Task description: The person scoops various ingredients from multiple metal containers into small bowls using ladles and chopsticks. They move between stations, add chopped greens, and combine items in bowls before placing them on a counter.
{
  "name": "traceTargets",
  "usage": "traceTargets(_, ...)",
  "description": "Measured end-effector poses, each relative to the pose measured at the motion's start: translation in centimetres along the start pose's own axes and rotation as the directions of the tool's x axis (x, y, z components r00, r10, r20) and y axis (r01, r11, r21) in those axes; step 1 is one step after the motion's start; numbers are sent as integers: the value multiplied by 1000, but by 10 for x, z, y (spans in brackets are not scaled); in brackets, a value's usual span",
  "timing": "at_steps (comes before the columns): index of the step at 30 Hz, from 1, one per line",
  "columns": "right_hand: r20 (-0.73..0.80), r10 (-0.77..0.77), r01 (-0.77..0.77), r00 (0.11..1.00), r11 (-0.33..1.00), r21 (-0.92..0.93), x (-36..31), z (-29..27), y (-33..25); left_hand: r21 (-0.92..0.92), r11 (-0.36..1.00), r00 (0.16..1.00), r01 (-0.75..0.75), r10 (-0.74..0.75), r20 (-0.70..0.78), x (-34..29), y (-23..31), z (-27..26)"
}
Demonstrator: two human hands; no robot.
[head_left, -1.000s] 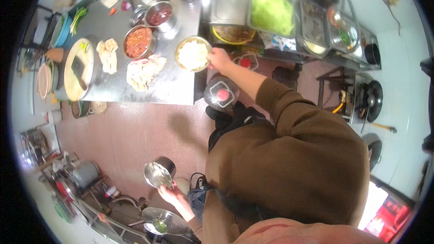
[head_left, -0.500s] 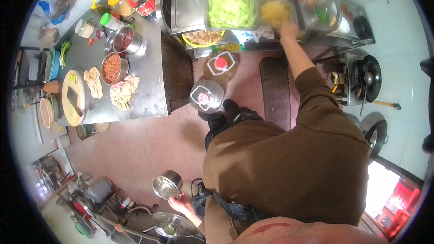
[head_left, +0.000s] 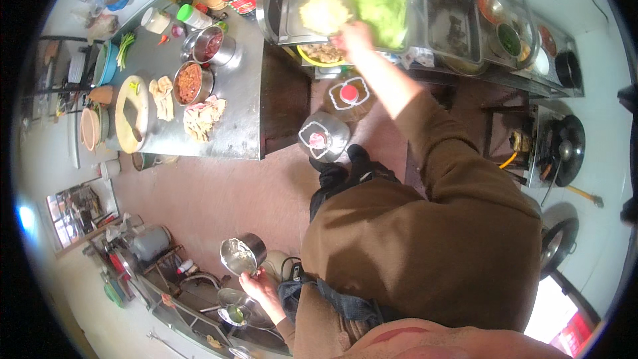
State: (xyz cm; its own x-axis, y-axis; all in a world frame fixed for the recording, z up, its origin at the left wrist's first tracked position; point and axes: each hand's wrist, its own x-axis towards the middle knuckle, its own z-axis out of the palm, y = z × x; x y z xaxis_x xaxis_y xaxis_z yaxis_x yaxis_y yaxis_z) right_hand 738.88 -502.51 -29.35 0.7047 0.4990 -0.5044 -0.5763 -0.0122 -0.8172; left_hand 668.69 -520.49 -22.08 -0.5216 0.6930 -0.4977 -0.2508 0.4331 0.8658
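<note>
My left hand (head_left: 259, 284), at the lower left, is closed on the rim of a deep steel pot (head_left: 256, 246). The pot is tilted, with whitish bits inside. Up at the metal counter, my right hand (head_left: 354, 36) reaches out, its fingers closed at the near edge of a bowl of pale yellow shreds (head_left: 325, 13). Much of the bowl's rim is hard to make out. Just right of it lies a tray of light green shredded vegetable (head_left: 377, 10). Below my right hand, partly covered, is a yellow-rimmed basin (head_left: 321, 54) of pale chunks.
On the left steel table (head_left: 232, 119) are pots of red meat (head_left: 193, 84), pale folded pieces (head_left: 205, 118) and a round board (head_left: 133, 116) with a cleaver (head_left: 131, 113). Large plastic jugs (head_left: 324, 136) stand by my feet. A wok (head_left: 569, 149) is at the right.
My right hand has carried the bowl of yellow shreds leftward, from right of the green vegetable tray to its left. My left hand still holds the pot. The view has shifted slightly.
</note>
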Motion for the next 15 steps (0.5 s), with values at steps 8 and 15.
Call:
traceTargets(8, -185, 154, -85, 970, 938, 336, 70, 126, 94, -24, 1000, 1000, -3, 4, 16, -48, 7, 7)
traceTargets(15, -91, 120, -89, 989, 952, 292, 60, 94, 126, -66, 998, 998, -12, 7, -68, -61, 5, -5)
